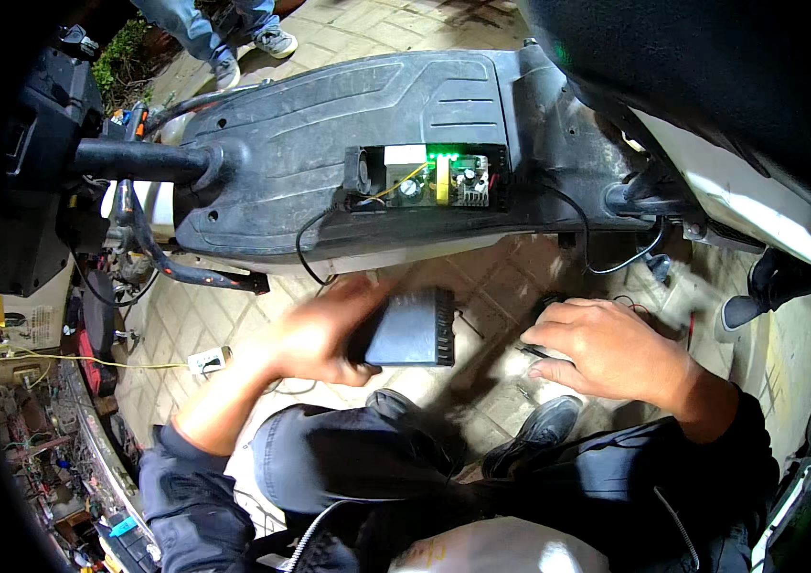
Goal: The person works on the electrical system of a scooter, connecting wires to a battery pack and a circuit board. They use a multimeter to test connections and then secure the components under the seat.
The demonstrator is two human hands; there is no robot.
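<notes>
1. Nearest the camera sat the person's bent knees in dark trousers (329, 458) and a pale rounded object at the lower edge, too blurred to tell.
2. The left hand (315, 339) gripped a dark finned cover (412, 328) — fingers wrapped round its left end, held above the paving.
3. The right hand (606, 349) rested low with fingers curled; whether it held anything I could not tell.
4. The scooter's footboard (329, 124) lay tipped on its side, an opening exposing a circuit board (444, 180) with green lights lit.
5. Judged from this — the cover was off, the board bared and powered; any work on the board and refitting seemed left.
</notes>
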